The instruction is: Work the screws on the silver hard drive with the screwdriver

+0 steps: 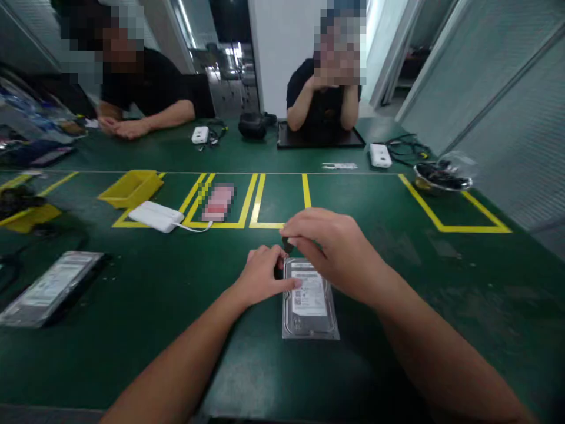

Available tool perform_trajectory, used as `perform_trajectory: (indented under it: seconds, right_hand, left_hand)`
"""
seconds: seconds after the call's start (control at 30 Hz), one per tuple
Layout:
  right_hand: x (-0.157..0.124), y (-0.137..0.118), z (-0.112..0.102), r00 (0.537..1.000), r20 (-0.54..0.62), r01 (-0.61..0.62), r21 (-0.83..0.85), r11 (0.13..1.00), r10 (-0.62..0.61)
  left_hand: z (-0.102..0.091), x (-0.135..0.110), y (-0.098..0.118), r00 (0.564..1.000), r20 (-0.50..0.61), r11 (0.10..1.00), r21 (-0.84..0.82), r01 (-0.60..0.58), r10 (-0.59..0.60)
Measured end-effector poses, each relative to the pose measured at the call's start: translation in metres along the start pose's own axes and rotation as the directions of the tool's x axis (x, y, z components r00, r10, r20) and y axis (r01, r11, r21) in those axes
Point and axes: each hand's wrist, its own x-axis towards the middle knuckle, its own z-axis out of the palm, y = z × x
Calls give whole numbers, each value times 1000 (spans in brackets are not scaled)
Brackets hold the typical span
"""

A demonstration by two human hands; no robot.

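A smooth green tabletop (pixel 247 377) with a soft sheen runs from its near edge up to a metal hard drive (pixel 311 325), a flat silver rectangle with a white paper label, lying face up between the person's arms. The left hand (pixel 263 272) rests its thumb on the label, fingers curled by the far left corner; how firmly it grips I cannot tell. The right hand (pixel 342 250) arches over that end, fingertips pinched on a small dark piece (pixel 289 245). Well to the left lies a second hard drive (pixel 53 288), and scuffed green surface gives room on the right. Beyond, yellow tape (pixel 474 229) marks out boxes, among them a glossy white power bank (pixel 156 216), a yellow plastic bin (pixel 126 198) and a shiny round bowl (pixel 444 185) near the right edge. Across a seam, a thin-rimmed black tray (pixel 282 143) sits before one of two seated people, with pale ribbed partitions (pixel 507 100) closing the right side
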Motion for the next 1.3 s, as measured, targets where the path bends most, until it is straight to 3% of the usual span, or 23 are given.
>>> perform_trajectory:
  seconds: [0.57,0.93,1.3]
  right_hand:
    - [5,5,3,1000,-22,-23,6,1000,23]
    - [4,10,4,996,-29,79,-30,996,-79]
    - [4,10,6,998,-57,39,21,999,-37]
  left_hand:
    - [-1,0,0,1000,6,999,-34,-9,9]
    - [-4,-1,2,1000,5,999,-43,-13,13]
    - [-2,-1,2,1000,-9,999,-41,-13,13]
